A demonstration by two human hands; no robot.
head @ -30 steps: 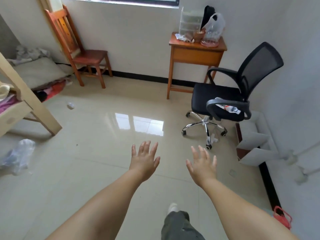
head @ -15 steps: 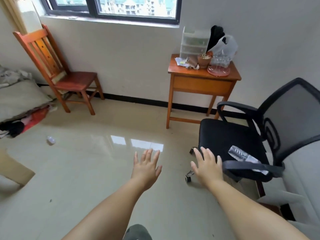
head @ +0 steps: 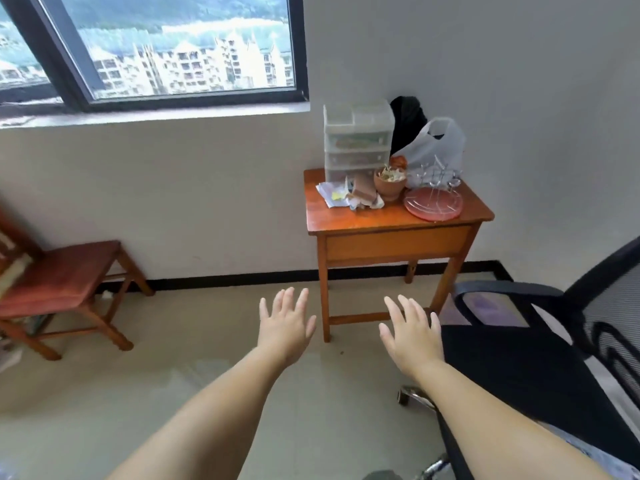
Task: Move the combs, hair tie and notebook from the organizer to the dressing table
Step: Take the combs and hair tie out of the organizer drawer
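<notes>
A clear plastic drawer organizer [head: 356,143] stands at the back left of a small orange wooden dressing table [head: 388,221] against the wall. Its drawers are closed and hold blurred items; combs, hair tie and notebook cannot be made out. My left hand [head: 285,323] and my right hand [head: 410,332] are stretched out in front of me, palms down, fingers spread, both empty. They hover above the floor, short of the table's front edge and below its top.
On the table lie papers [head: 334,195], a clay pot [head: 389,183], a pink round rack [head: 433,202] and a white plastic bag [head: 436,147]. A black office chair [head: 540,368] stands close on my right. A red wooden chair [head: 65,285] is at the left under the window.
The view has moved forward and tilted up; the table and organizer are much nearer. The office chair has slid to my right side. Both hands stay open and outstretched.
</notes>
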